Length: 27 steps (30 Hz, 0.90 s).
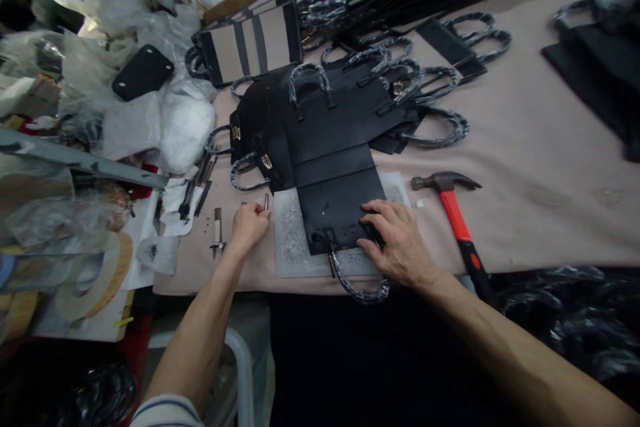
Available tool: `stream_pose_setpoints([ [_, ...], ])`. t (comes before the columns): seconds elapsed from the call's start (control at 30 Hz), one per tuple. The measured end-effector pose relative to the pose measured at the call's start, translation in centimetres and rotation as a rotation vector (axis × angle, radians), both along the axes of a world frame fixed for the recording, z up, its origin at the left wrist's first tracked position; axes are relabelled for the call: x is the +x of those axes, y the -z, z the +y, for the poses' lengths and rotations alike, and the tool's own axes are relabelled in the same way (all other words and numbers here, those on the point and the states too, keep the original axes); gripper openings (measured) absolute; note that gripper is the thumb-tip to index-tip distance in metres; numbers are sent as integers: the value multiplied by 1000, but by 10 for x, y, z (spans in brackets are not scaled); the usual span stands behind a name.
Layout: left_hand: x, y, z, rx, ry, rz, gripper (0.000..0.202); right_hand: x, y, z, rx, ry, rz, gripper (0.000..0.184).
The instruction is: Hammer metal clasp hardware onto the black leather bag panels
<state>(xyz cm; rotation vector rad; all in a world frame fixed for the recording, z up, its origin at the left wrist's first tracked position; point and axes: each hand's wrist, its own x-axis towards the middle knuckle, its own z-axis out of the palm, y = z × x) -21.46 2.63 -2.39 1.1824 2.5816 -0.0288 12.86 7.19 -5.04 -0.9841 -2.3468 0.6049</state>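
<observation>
A black leather bag panel (336, 203) with a wrapped handle (361, 288) lies on a grey pitted cutting pad (293, 240) at the table's near edge. My right hand (395, 240) rests flat on the panel's lower right part, fingers spread. My left hand (249, 223) is closed around a small metal punch (266, 201) just left of the pad, its tip pointing up. Another small metal tool (218, 232) lies to the left of that hand.
A red-handled hammer (457, 213) lies right of the pad. More black bag panels with handles (380, 90) are piled behind. A striped bag (253, 47), plastic bags (183, 123) and clutter fill the left. The beige table cover (540, 147) stretches to the right.
</observation>
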Motion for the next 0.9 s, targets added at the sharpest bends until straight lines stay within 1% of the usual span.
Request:
stream_pose_setpoints([
  [0.17,-4,3,-3,75,-35,-68,13,0,4,-1,46,1,7,24],
  [0.37,-10,9,-13,195,-88,-163,11,2,15,3,117,-28,27,24],
  [0.43,-18,6,-18,221,-116,-156,13,2,20,5,133,-35,25,26],
  [0.53,-38,-3,-30,253,-171,-104,20,2,25,6,156,-34,20,32],
  [0.63,-59,-13,-44,242,-214,-56,21,3,28,7,171,-36,27,34],
  [0.73,-73,-14,-55,188,-240,-39,15,3,29,8,168,-35,42,29],
  [0.83,-73,-8,-57,131,-246,-50,17,2,30,9,160,-35,46,24],
  [0.9,-68,-5,-53,98,-227,-57,21,2,30,9,156,-29,47,25],
])
